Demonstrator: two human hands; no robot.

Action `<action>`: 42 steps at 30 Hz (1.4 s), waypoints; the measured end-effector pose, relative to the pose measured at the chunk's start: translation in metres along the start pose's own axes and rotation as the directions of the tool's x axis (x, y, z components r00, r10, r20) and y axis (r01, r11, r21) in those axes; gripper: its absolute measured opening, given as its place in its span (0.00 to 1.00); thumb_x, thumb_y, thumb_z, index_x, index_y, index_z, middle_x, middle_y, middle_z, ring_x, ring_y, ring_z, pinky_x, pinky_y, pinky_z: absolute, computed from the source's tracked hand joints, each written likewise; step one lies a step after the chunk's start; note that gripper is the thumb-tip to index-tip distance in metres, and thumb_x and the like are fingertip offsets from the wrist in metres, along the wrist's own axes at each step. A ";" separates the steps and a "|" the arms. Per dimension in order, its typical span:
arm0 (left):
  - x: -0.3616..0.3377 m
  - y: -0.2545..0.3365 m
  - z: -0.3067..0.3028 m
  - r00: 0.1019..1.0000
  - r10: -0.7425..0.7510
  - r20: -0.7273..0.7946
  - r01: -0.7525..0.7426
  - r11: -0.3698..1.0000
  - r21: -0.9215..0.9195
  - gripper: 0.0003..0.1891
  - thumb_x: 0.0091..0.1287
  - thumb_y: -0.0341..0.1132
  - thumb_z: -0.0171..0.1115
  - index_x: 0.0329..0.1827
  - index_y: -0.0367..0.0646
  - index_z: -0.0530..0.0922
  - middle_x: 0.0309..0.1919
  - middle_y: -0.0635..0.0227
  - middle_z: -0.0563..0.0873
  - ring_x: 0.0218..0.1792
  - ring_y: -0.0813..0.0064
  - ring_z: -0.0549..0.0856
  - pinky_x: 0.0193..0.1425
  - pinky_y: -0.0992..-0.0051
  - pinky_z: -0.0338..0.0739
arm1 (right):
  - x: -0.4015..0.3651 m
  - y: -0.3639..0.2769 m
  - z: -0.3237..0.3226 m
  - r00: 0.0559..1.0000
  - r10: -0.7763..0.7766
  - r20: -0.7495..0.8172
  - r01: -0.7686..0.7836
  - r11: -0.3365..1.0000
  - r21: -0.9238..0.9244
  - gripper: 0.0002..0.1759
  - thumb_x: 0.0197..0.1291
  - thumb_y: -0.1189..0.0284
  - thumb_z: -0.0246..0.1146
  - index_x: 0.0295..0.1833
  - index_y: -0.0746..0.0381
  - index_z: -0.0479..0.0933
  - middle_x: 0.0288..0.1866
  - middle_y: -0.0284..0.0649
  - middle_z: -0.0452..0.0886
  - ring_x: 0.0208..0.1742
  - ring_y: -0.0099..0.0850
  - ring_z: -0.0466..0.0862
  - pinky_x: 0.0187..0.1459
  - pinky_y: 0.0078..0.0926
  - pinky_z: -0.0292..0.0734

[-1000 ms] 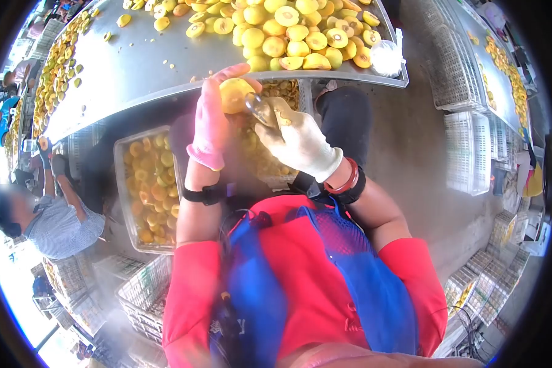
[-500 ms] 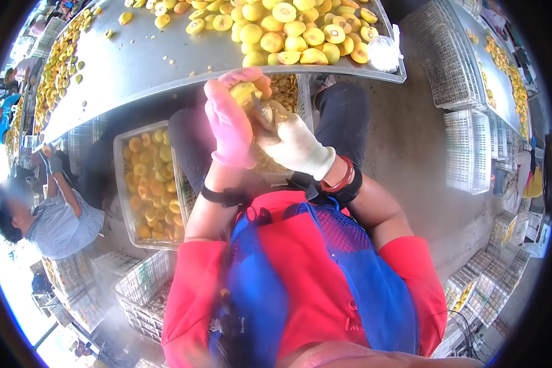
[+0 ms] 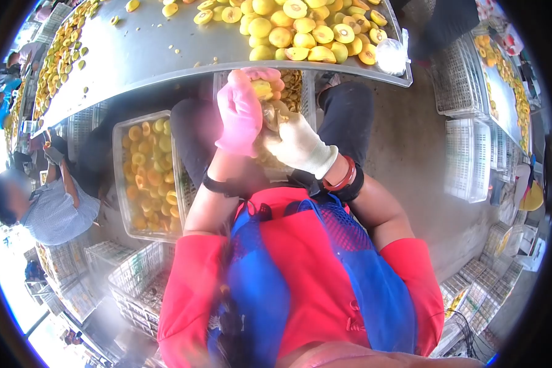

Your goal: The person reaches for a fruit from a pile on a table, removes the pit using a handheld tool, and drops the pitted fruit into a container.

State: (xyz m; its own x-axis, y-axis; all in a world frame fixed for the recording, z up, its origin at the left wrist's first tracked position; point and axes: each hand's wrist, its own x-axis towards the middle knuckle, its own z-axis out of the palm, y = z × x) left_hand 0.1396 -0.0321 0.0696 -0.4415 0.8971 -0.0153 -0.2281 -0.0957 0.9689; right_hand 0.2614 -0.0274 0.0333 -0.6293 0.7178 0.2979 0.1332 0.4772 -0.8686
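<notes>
My left hand, in a pink glove, is closed around a yellow peach just in front of the table edge. My right hand, in a white glove, meets it from the right. Its fingers grip a small metal tool, mostly hidden and blurred, close under the fruit. Beyond my hands, many halved peaches are piled on the metal table. Below my hands, between my knees, a crate holds yellowish pieces.
A crate of peach halves stands left of my leg, with a white basket behind it. A clear plastic bag sits at the table corner. White crates are stacked right. A person works at left.
Both hands have shifted slightly right in view, still together on the peach. The tool has turned, so its metal shaft shows less clearly. The table view has shifted slightly too.
</notes>
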 end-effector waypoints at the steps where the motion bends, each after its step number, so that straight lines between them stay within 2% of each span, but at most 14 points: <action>1: 0.001 -0.001 -0.001 1.000 0.003 0.010 -0.003 1.000 0.002 0.35 0.78 0.57 0.35 0.38 0.34 0.82 0.30 0.58 0.87 0.31 0.67 0.84 0.42 0.70 0.80 | 0.002 -0.001 0.000 1.000 -0.013 0.006 0.012 0.999 0.044 0.14 0.62 0.76 0.61 0.53 0.68 0.73 0.39 0.56 0.82 0.39 0.56 0.84 0.39 0.43 0.79; 5: 0.000 -0.008 -0.015 0.977 0.084 0.198 -0.059 0.990 -0.128 0.34 0.79 0.60 0.42 0.43 0.34 0.83 0.33 0.60 0.88 0.34 0.72 0.86 0.43 0.73 0.80 | 0.004 0.002 0.003 0.998 -0.042 0.049 0.026 0.957 0.289 0.11 0.65 0.75 0.60 0.52 0.65 0.74 0.33 0.46 0.82 0.30 0.42 0.83 0.33 0.36 0.77; 7: 0.008 -0.009 -0.025 0.939 0.026 0.343 0.032 0.986 -0.161 0.34 0.79 0.59 0.41 0.43 0.33 0.83 0.33 0.59 0.88 0.35 0.73 0.86 0.43 0.73 0.80 | 0.004 -0.001 -0.002 0.966 0.143 0.215 -0.229 0.861 0.454 0.09 0.67 0.73 0.60 0.50 0.63 0.74 0.30 0.38 0.79 0.25 0.31 0.79 0.29 0.30 0.74; 9: 0.015 -0.012 -0.029 0.887 0.045 0.460 0.029 0.988 -0.152 0.34 0.80 0.58 0.40 0.42 0.33 0.83 0.34 0.59 0.88 0.36 0.71 0.86 0.43 0.72 0.80 | 0.000 -0.015 -0.025 0.728 0.421 0.541 -0.678 0.561 0.475 0.05 0.69 0.72 0.60 0.48 0.59 0.75 0.27 0.29 0.76 0.23 0.20 0.74 0.25 0.22 0.69; 14: 0.027 -0.016 -0.038 0.700 0.218 0.680 -0.236 0.969 -0.068 0.25 0.80 0.46 0.46 0.42 0.34 0.85 0.34 0.59 0.88 0.36 0.68 0.87 0.46 0.68 0.82 | 0.000 -0.017 -0.025 0.639 0.419 0.645 -0.761 0.465 0.452 0.05 0.69 0.73 0.58 0.42 0.60 0.69 0.20 0.29 0.68 0.12 0.19 0.65 0.13 0.18 0.57; 16: 0.022 -0.008 -0.037 0.742 0.111 0.661 -0.172 0.985 0.027 0.21 0.79 0.44 0.49 0.39 0.35 0.84 0.35 0.60 0.88 0.37 0.71 0.87 0.41 0.71 0.82 | 0.001 -0.022 -0.024 0.640 0.435 0.634 -0.762 0.469 0.447 0.05 0.69 0.72 0.58 0.42 0.61 0.70 0.20 0.29 0.68 0.11 0.19 0.64 0.13 0.18 0.56; 21: 0.039 0.000 -0.089 0.981 0.182 0.061 -0.183 0.983 0.002 0.27 0.81 0.52 0.43 0.38 0.37 0.80 0.35 0.60 0.88 0.32 0.72 0.87 0.30 0.79 0.79 | 0.002 -0.016 -0.012 0.635 0.469 0.614 -0.764 0.502 0.406 0.05 0.69 0.72 0.59 0.42 0.61 0.70 0.20 0.28 0.69 0.11 0.17 0.64 0.13 0.18 0.57; 24: 0.059 0.009 -0.152 0.925 0.029 -0.379 -0.055 0.997 -0.058 0.28 0.79 0.55 0.40 0.55 0.37 0.79 0.42 0.57 0.88 0.38 0.68 0.89 0.36 0.72 0.83 | -0.009 0.019 0.001 0.711 0.546 0.443 -0.699 0.618 0.360 0.04 0.69 0.73 0.58 0.43 0.61 0.71 0.21 0.27 0.69 0.13 0.17 0.66 0.15 0.18 0.61; 27: 0.071 -0.032 -0.252 0.819 0.063 -0.570 0.034 0.987 0.159 0.24 0.75 0.47 0.54 0.66 0.40 0.74 0.52 0.57 0.82 0.48 0.68 0.85 0.43 0.70 0.84 | -0.010 0.030 0.006 0.693 0.632 0.345 -0.716 0.656 0.237 0.04 0.68 0.74 0.59 0.43 0.61 0.72 0.23 0.27 0.70 0.16 0.17 0.69 0.17 0.18 0.64; 29: 0.079 -0.090 -0.340 0.821 0.125 -0.557 0.309 0.723 0.618 0.30 0.70 0.52 0.58 0.69 0.41 0.72 0.60 0.49 0.80 0.59 0.54 0.81 0.62 0.61 0.76 | -0.010 0.029 0.011 0.660 0.665 0.349 -0.750 0.611 0.254 0.04 0.67 0.74 0.60 0.43 0.61 0.72 0.23 0.27 0.70 0.16 0.17 0.69 0.17 0.18 0.65; 32: 0.077 -0.116 -0.366 0.756 0.023 -0.654 0.609 0.341 0.716 0.31 0.69 0.54 0.59 0.69 0.44 0.73 0.64 0.47 0.76 0.62 0.49 0.78 0.69 0.58 0.71 | -0.008 0.037 0.014 0.600 0.708 0.373 -0.797 0.571 0.197 0.06 0.67 0.75 0.61 0.47 0.63 0.73 0.28 0.31 0.76 0.21 0.18 0.75 0.24 0.20 0.72; 35: 0.082 -0.180 -0.402 0.784 0.156 -0.601 0.564 0.225 0.794 0.31 0.67 0.55 0.61 0.70 0.49 0.71 0.67 0.52 0.73 0.64 0.49 0.77 0.67 0.56 0.73 | -0.003 0.041 0.025 0.563 0.747 0.355 -0.821 0.555 0.135 0.08 0.67 0.76 0.62 0.49 0.65 0.73 0.31 0.31 0.78 0.26 0.19 0.78 0.28 0.20 0.75; 38: 0.070 -0.215 -0.409 0.829 -0.046 -0.557 0.557 -0.018 0.830 0.36 0.72 0.51 0.51 0.80 0.45 0.56 0.78 0.55 0.62 0.78 0.54 0.61 0.80 0.56 0.56 | -0.002 0.051 0.031 0.550 0.758 0.350 -0.825 0.558 0.089 0.09 0.67 0.76 0.62 0.50 0.65 0.73 0.32 0.31 0.78 0.28 0.19 0.79 0.30 0.21 0.76; 42: 0.072 -0.207 -0.408 0.843 -0.107 -0.528 0.530 -0.006 0.848 0.39 0.75 0.60 0.37 0.82 0.44 0.52 0.82 0.58 0.54 0.81 0.57 0.55 0.82 0.56 0.50 | 0.011 0.052 0.037 0.515 0.784 0.348 -0.847 0.527 0.066 0.10 0.68 0.76 0.62 0.51 0.66 0.74 0.34 0.33 0.80 0.30 0.19 0.80 0.33 0.21 0.78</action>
State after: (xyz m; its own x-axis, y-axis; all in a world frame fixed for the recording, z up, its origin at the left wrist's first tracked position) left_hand -0.1984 -0.1240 -0.2330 -0.8056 0.5385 -0.2470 0.5030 0.8420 0.1952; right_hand 0.2338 -0.0133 -0.0236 -0.4857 0.5673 -0.6650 0.5528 -0.3899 -0.7364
